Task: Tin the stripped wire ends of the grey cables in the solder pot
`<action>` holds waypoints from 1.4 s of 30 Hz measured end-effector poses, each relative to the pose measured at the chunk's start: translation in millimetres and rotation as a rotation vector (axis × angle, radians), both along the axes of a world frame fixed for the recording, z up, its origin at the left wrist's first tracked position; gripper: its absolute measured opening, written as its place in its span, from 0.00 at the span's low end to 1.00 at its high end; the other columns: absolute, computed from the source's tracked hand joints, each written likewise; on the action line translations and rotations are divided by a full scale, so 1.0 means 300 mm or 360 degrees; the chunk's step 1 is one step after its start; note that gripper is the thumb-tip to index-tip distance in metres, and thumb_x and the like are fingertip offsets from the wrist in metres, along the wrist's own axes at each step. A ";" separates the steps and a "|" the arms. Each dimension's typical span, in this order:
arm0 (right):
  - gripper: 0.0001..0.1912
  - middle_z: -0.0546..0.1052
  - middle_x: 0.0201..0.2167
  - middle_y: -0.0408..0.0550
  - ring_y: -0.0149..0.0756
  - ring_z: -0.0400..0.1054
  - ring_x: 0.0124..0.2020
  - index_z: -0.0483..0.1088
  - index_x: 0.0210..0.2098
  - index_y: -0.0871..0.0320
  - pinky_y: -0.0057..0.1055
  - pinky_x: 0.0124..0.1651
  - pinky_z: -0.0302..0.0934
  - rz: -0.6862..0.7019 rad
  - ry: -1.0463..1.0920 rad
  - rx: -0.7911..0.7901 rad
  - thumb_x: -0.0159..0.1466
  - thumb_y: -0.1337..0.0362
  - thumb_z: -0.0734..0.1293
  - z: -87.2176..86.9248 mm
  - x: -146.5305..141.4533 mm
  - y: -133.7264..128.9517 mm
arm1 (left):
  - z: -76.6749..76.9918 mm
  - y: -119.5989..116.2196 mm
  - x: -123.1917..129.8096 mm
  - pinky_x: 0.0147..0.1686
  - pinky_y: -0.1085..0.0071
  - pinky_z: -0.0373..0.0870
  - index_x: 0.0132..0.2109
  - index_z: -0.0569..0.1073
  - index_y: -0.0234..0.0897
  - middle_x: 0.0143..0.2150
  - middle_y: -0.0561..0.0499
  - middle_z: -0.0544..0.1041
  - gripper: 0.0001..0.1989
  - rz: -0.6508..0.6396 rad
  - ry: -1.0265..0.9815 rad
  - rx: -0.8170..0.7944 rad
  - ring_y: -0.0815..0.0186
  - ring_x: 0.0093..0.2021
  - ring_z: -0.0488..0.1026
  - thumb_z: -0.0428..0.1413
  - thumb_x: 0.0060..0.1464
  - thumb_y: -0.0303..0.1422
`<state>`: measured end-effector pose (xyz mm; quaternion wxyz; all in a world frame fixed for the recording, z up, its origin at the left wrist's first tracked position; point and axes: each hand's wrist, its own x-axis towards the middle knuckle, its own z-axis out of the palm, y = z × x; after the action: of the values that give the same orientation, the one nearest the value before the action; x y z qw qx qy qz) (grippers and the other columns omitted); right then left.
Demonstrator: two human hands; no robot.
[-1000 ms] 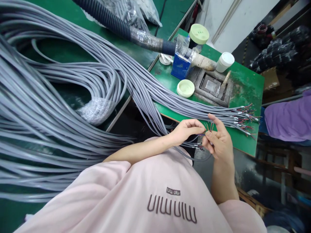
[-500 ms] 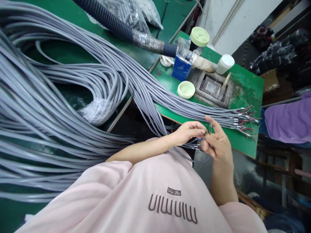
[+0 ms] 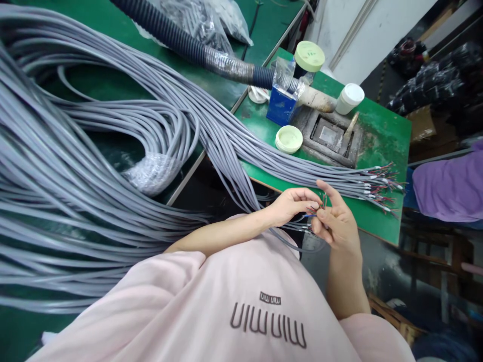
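Green-topped worktables (image 3: 394, 133) spread over the upper and left parts of the frame. Across them run long, smooth grey-sheathed cables (image 3: 279, 160), which end right of centre in bared coloured cores (image 3: 392, 177). Many ends there are already stripped, while the one in hand looks only partly spread; whether the rest need more cannot be told. A black ribbed hose (image 3: 166, 35) slants from the upper left toward a square grey metal pot (image 3: 330, 134) at the upper right. Right of centre, the right hand (image 3: 337, 221) pinches thin coloured wires (image 3: 323, 200) between thumb and curled fingers, index finger raised. The left hand (image 3: 292, 203) is nearly closed, its fingertips pinching the same wires. One thin blue wire (image 3: 309, 216) juts out leftward below them.
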<state>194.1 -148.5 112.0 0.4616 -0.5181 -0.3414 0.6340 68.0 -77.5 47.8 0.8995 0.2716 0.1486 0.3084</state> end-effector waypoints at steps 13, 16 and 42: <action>0.39 0.76 0.17 0.38 0.22 0.52 0.08 0.50 0.67 0.52 0.16 0.11 0.45 -0.0015 -0.0053 -0.0014 0.62 0.58 0.70 -0.012 -0.004 0.001 | 0.011 -0.003 0.001 0.29 0.77 0.64 0.30 0.74 0.30 0.25 0.55 0.73 0.15 0.0021 0.0044 -0.0031 0.77 0.23 0.68 0.69 0.42 0.37; 0.38 0.76 0.18 0.38 0.21 0.52 0.08 0.51 0.67 0.51 0.16 0.12 0.45 -0.0011 -0.0048 -0.0006 0.62 0.59 0.70 -0.013 -0.006 0.004 | 0.014 -0.007 0.003 0.28 0.78 0.63 0.29 0.73 0.30 0.26 0.54 0.73 0.15 0.0021 0.0045 -0.0104 0.76 0.24 0.68 0.69 0.42 0.35; 0.08 0.72 0.18 0.38 0.25 0.62 0.14 0.70 0.29 0.56 0.23 0.17 0.55 -0.0378 -0.0831 0.0274 0.60 0.59 0.71 -0.021 -0.017 0.000 | 0.037 0.002 -0.030 0.29 0.75 0.63 0.31 0.71 0.33 0.26 0.55 0.70 0.20 0.0284 0.0160 0.0394 0.75 0.26 0.66 0.67 0.45 0.44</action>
<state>188.8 -148.5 105.7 0.4714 -0.6589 -0.4382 0.3894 58.8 -76.9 58.8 0.8197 0.3811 0.1778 0.3889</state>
